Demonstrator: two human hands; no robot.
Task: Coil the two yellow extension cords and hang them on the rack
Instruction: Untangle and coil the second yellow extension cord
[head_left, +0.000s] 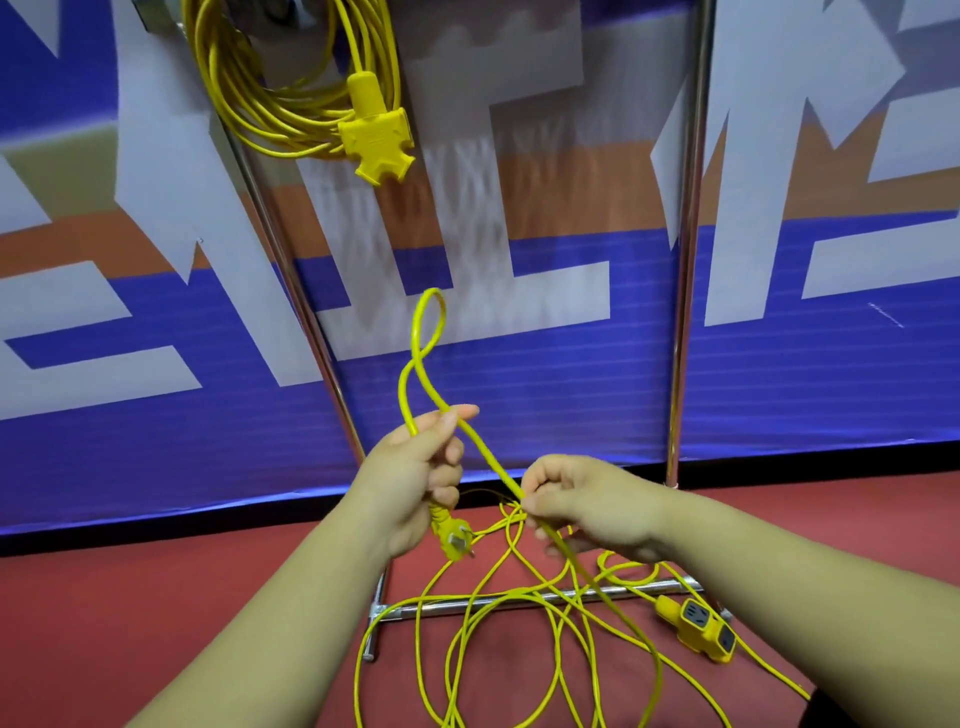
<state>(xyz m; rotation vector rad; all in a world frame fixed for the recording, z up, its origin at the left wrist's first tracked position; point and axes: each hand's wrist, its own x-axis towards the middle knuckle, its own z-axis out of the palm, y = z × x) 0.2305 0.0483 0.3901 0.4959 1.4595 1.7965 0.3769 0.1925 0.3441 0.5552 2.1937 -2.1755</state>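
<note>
One yellow extension cord (270, 104) hangs coiled at the top left of the metal rack (688, 260), its socket block (376, 140) dangling below the coil. The second yellow cord (519, 623) lies in loose loops on the red floor. My left hand (415, 483) grips this cord near its plug (453, 538), and a small loop (423, 348) stands up above the fist. My right hand (587, 506) pinches the same cord a short way along, to the right of the left hand. The cord's socket block (698, 626) lies on the floor at the lower right.
The rack's two upright poles stand in front of a blue, white and orange banner (519, 389). Its base bar (519, 603) lies across the floor under the loose loops. Red floor (156, 597) spreads to the left and right.
</note>
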